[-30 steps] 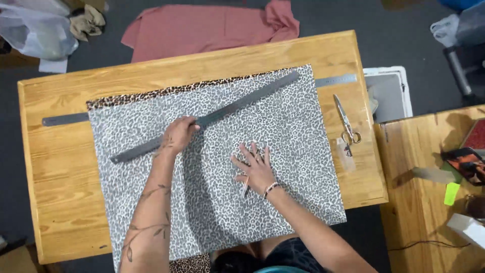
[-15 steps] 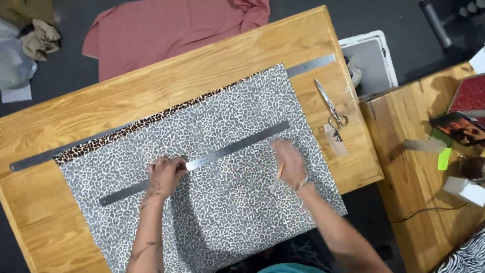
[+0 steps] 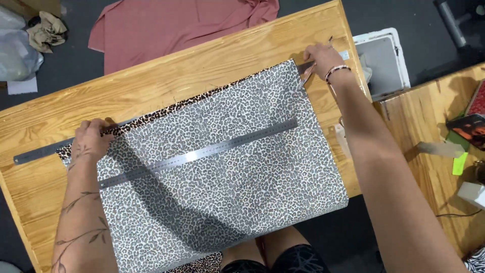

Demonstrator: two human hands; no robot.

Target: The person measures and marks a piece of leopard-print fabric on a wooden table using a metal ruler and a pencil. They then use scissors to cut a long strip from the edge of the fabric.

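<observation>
The leopard-print fabric lies flat across the wooden table, its near edge hanging off toward the person. It looks thin, soft and limp, so it is best held at corners or edges and kept taut. The left hand presses down on the far left corner, fingers curled over the edge where a long steel ruler runs underneath. The right hand pinches at the far right corner; whether it holds cloth or the ruler's end there is hard to say. A second steel ruler, stiff and slick, rests loose on top. Half a second ago both hands were near that upper ruler at mid-cloth; now they are spread to the far corners.
</observation>
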